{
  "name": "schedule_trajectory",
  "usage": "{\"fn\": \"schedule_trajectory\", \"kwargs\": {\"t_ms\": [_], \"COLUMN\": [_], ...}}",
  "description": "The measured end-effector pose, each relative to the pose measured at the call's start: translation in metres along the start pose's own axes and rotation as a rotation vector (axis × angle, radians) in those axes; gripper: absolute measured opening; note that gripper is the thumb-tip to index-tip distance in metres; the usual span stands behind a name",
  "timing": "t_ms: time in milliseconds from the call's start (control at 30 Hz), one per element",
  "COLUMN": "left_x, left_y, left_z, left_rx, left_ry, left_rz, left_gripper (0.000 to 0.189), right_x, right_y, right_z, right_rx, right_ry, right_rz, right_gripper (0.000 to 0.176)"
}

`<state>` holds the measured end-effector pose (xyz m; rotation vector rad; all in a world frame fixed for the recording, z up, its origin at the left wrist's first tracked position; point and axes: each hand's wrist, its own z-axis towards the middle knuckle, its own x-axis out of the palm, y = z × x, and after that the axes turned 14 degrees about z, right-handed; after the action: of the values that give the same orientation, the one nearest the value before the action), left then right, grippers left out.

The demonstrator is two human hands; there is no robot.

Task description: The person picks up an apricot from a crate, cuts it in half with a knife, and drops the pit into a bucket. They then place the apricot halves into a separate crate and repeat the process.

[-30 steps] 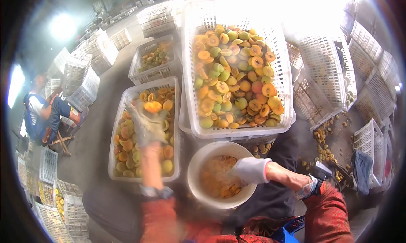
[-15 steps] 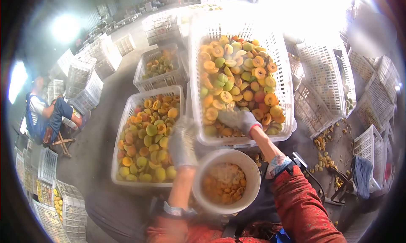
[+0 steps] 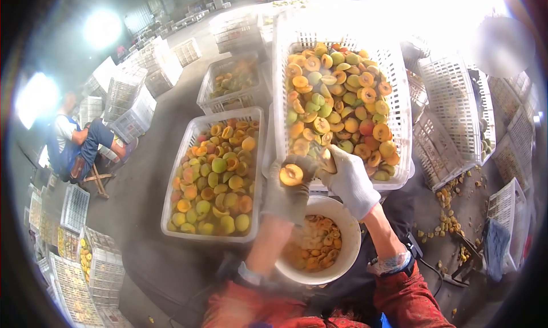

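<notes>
My left hand [image 3: 290, 194], in a worn grey glove, grips an apricot half [image 3: 291, 175] with its cut face turned up. Close beside it, my right hand [image 3: 349, 177], in a whitish glove, is closed with its fingers curled; what it holds I cannot make out. Both hands are above the near edge of a big white crate [image 3: 403, 131] heaped with halved apricots. Just below them stands a white bucket [image 3: 355, 237] with pits and orange scraps in it. To the left, a white tub [image 3: 174, 205] holds more orange and green apricot halves.
Behind the tub sits a smaller crate of fruit [image 3: 220, 104]. Empty-looking crates [image 3: 448, 108] lean at the right, with scattered pits [image 3: 448, 214] on the floor. A seated person [image 3: 77, 142] is at far left, near stacked crates [image 3: 134, 97].
My right hand has come out of the big crate toward my left hand. My left hand has moved right from beside the tub and now shows an apricot half. The view has shifted slightly.
</notes>
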<state>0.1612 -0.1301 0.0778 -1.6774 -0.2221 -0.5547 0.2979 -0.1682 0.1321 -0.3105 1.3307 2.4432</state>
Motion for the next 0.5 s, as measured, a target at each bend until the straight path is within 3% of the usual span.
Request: {"fn": "schedule_trajectory", "kwargs": {"t_ms": [100,200,333,433,500], "left_x": [-0.007,-0.018,-0.019,-0.03,-0.026], "left_y": [0.003,0.009,0.007,0.01,0.006], "left_z": [0.007,0.011,0.011,0.023,0.022], "left_rx": [-0.049,-0.076,0.105,-0.119,-0.103], "left_ry": [0.015,-0.003,-0.064,0.027,0.036], "left_rz": [-0.257,-0.434,-0.24,-0.61,-0.713], "left_gripper": [0.027,0.027,0.03,0.032,0.033], "right_x": [-0.006,-0.012,-0.022,-0.025,-0.027], "right_y": [0.009,0.033,0.09,0.11,0.115], "right_z": [-0.005,-0.009,-0.007,-0.004,-0.006], "right_rx": [0.181,0.039,-0.19,-0.464,-0.57], "right_ry": [0.024,-0.063,-0.098,-0.142,-0.148], "right_rz": [-0.01,-0.166,-0.323,-0.184,-0.121], "right_gripper": [0.023,0.028,0.025,0.026,0.025]}}
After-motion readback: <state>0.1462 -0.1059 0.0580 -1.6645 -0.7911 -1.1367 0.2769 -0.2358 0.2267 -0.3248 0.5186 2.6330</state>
